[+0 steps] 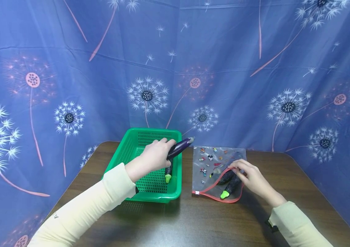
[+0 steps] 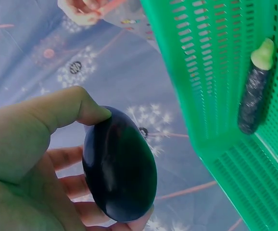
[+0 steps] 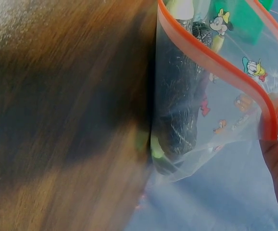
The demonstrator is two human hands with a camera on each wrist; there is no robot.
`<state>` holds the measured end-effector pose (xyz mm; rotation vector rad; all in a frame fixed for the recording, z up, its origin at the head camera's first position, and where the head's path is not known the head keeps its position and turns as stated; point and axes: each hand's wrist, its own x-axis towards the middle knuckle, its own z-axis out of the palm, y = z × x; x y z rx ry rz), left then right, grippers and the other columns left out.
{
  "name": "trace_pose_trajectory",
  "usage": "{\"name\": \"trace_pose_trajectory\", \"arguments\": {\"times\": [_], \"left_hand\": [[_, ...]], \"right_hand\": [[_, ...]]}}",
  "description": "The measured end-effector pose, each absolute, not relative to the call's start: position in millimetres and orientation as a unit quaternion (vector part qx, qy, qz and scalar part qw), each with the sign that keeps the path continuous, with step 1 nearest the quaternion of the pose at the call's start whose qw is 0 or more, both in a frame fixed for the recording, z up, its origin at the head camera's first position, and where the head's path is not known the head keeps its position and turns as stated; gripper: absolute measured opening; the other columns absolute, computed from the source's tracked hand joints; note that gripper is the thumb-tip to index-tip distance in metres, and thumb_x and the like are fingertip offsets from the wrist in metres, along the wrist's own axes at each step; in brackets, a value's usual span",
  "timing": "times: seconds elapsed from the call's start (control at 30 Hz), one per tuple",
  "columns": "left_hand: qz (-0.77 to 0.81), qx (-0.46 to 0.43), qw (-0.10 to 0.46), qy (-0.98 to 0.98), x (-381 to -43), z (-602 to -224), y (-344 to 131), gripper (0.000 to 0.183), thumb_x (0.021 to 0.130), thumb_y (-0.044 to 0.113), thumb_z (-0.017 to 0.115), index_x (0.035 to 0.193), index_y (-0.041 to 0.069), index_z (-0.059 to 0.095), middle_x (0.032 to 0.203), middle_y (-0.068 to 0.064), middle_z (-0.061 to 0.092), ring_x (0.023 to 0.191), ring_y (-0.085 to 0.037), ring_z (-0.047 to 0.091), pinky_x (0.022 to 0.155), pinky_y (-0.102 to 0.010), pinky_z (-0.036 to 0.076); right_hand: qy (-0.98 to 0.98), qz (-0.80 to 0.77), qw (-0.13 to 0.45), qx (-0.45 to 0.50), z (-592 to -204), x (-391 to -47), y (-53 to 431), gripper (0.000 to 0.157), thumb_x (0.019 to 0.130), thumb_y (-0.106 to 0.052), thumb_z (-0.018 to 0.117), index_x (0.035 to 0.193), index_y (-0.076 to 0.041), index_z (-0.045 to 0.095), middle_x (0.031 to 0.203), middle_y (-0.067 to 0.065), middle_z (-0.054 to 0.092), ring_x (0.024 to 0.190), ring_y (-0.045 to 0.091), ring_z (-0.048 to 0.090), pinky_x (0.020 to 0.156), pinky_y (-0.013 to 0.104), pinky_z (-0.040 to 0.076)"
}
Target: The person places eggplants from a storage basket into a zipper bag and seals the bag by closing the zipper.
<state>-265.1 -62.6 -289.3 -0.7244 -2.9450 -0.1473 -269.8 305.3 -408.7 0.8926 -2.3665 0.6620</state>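
Observation:
A glossy dark purple eggplant (image 1: pixel 181 147) is gripped by my left hand (image 1: pixel 154 156) above the right rim of a green plastic basket (image 1: pixel 153 198). In the left wrist view, thumb and fingers curl round the eggplant (image 2: pixel 122 168). Inside the basket lies a dark, rough-skinned, vegetable-like piece (image 2: pixel 253 98) with a light green end. My right hand (image 1: pixel 256 180) pinches the red-edged mouth of a clear zip bag (image 1: pixel 202 171) printed with cartoon figures, holding it apart. Dark pieces (image 1: pixel 232 185) rest in the bag, one with a bright green end; the right wrist view shows them through the plastic (image 3: pixel 177 110).
Basket and bag stand side by side on a brown wooden table (image 1: pixel 205 226). A white slider (image 1: pixel 197 192) sits at the left end of the bag's red zip. Behind the table hangs a blue dandelion-print cloth (image 1: pixel 230 113), which also runs along both sides.

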Motion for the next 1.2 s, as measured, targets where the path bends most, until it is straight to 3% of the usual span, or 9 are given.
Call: {"name": "trace_pose_trajectory", "arguments": {"times": [0.83, 1.2], "left_hand": [[-0.023, -0.277, 0.080, -0.957, -232.6, -303.8, -20.8, 0.069, 0.072, 0.032, 0.077, 0.133, 0.021, 0.046, 0.107, -0.003, 0.058, 0.077, -0.021, 0.053, 0.051, -0.034, 0.046], [-0.011, -0.291, 0.096, -0.952, -224.0, -313.4, -3.6, 0.059, 0.071, 0.031, 0.076, 0.125, 0.023, 0.051, 0.101, 0.000, 0.059, 0.073, -0.019, 0.052, 0.050, -0.035, 0.046]], "right_hand": [[-0.863, 0.242, 0.294, 0.331, -405.8, -270.1, 305.3, 0.033, 0.078, 0.009, 0.068, 0.098, -0.018, 0.068, 0.100, -0.009, 0.064, 0.092, 0.006, 0.059, 0.076, 0.015, 0.042], [-0.860, 0.248, 0.298, 0.330, -402.3, -270.4, 303.8, 0.031, 0.078, 0.008, 0.068, 0.097, -0.015, 0.068, 0.099, -0.007, 0.065, 0.093, 0.007, 0.060, 0.080, 0.011, 0.040]]}}
